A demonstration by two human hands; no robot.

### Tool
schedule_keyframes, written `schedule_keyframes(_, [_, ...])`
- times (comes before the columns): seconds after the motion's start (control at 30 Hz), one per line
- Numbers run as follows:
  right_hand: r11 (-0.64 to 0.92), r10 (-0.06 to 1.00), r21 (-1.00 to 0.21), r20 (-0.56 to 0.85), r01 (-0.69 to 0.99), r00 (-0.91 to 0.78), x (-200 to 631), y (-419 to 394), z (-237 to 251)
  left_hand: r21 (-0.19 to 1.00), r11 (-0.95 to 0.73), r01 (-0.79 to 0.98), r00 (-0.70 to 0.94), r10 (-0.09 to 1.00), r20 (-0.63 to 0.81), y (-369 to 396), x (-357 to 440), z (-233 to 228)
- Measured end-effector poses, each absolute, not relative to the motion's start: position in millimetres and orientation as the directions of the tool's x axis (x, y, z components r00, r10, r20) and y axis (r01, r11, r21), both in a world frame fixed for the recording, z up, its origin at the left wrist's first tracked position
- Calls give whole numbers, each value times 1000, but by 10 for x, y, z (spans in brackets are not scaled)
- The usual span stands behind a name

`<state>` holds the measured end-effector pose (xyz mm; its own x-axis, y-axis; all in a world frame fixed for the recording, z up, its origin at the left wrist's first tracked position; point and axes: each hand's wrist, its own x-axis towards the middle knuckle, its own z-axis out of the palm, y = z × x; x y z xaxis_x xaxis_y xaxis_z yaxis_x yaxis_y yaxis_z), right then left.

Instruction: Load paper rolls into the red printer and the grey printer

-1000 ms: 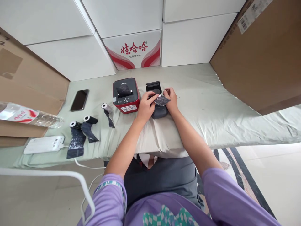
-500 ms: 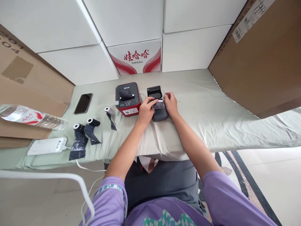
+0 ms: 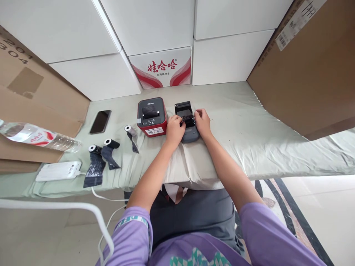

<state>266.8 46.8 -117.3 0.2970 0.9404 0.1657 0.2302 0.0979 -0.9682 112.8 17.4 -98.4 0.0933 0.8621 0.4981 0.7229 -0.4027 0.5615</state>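
Observation:
A small dark grey printer (image 3: 189, 133) with its black lid (image 3: 183, 108) flipped up sits on the pale green cloth. My left hand (image 3: 174, 130) and my right hand (image 3: 202, 122) flank it, fingertips pinching a dark paper roll (image 3: 188, 119) that sits in the printer's open bay. A red and black printer (image 3: 151, 117) stands just left of my left hand.
Left on the cloth lie three paper rolls (image 3: 131, 133) (image 3: 110, 151) (image 3: 93, 164) with dark tails, a phone (image 3: 100, 121), a white power strip (image 3: 58, 171) and a water bottle (image 3: 39, 137). White boxes (image 3: 161, 68) line the back; cardboard boxes (image 3: 310, 70) stand on both sides.
The dark paper strip held above the grey printer has come down; the roll now sits in the open bay with both hands closer together on it.

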Motion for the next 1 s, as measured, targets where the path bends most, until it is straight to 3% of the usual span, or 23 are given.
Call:
schedule_keyframes(0.5, [113, 940, -963, 184, 247, 288, 2695, 503, -1200, 529, -436, 728, 83, 822, 563, 115, 1150, -1014])
schedule_keyframes(0.63, [123, 964, -985, 147, 118, 222, 2689, 508, -1172, 526, -417, 741, 84, 835, 544, 77, 1157, -987])
schedule_keyframes(0.77, [129, 989, -990, 125, -47, 78, 2689, 495, -1097, 491, -489, 721, 187, 820, 541, 45, 1126, -950])
schedule_keyframes(1.0, [92, 995, -990, 97, -104, -38, 2693, 480, -1031, 451, -564, 692, 263, 779, 569, -4, 1088, -946])
